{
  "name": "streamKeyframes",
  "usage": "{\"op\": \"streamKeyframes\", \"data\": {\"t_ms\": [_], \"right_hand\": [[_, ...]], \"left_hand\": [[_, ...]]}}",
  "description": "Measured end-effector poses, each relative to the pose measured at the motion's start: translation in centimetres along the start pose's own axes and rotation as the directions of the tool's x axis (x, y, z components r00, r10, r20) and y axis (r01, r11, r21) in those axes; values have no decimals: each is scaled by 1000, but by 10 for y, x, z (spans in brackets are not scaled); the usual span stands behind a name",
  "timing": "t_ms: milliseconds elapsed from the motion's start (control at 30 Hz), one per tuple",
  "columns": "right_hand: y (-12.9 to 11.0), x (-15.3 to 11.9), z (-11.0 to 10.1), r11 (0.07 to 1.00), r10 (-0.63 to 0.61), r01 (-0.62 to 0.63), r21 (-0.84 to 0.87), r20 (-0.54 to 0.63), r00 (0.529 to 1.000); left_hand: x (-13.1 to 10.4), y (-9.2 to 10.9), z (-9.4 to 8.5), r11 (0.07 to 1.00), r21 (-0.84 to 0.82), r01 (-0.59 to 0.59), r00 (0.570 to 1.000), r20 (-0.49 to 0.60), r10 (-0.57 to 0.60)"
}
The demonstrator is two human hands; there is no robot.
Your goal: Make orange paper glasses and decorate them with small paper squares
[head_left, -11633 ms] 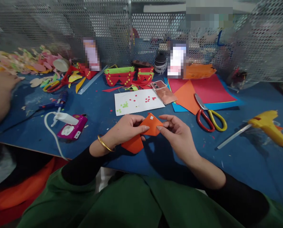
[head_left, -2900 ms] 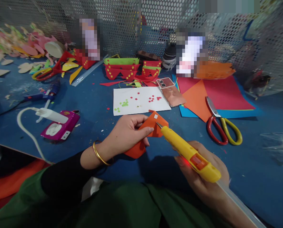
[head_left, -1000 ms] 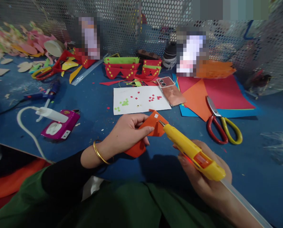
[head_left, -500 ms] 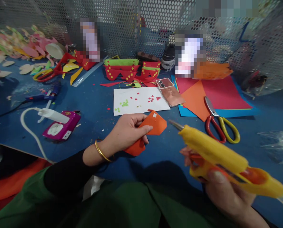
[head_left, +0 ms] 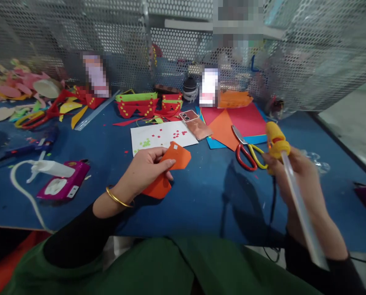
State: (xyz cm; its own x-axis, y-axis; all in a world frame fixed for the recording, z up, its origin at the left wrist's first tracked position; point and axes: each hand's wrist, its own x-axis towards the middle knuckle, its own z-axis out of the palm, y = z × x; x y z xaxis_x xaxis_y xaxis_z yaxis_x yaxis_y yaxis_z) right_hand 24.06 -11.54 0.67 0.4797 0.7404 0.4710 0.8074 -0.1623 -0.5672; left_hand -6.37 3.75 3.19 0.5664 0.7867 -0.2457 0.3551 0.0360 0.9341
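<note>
My left hand pinches an orange paper cutout between thumb and fingers, above the blue table. A small white square sits near the cutout's upper edge. On the right, my right hand grips a yellow hot glue gun, its nozzle turned away from me. A long clear glue stick juts from its back end toward me. Just beyond the left hand lies a white sheet with several tiny red and green paper squares on it. Scissors with red and yellow handles rest left of the glue gun.
Red and green paper masks stand at the back, near a phone lying flat. Coloured paper sheets are stacked behind the scissors. A purple power socket and a blue glue gun lie left. A perforated metal screen runs behind.
My right hand has carried the yellow glue gun away from the orange cutout, to the right and forward, turning its nozzle away. The left hand still holds the cutout. The view has shifted right.
</note>
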Motion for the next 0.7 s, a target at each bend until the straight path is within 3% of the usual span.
{"op": "streamKeyframes", "data": {"t_ms": [100, 200, 367, 600, 700], "right_hand": [[27, 15, -32, 905, 98, -120, -407, -73, 992], [58, 29, -54, 771, 196, -202, -604, -76, 978], [93, 35, -67, 733, 277, -206, -648, 8, 961], [93, 27, -69, 751, 299, -204, -628, 49, 953], [108, 31, -71, 728, 357, -229, -647, 72, 931]], "left_hand": [[0, -1, -1, 1000, 4, -27, 1000, -14, 27], [0, 0, -1, 999, 8, -40, 999, -11, 40], [2, 0, -1, 1000, 2, -16, 1000, 10, 16], [3, -4, 1, 999, -37, 2, 999, 50, 0], [3, -4, 2, 999, -46, 5, 998, 65, -2]]}}
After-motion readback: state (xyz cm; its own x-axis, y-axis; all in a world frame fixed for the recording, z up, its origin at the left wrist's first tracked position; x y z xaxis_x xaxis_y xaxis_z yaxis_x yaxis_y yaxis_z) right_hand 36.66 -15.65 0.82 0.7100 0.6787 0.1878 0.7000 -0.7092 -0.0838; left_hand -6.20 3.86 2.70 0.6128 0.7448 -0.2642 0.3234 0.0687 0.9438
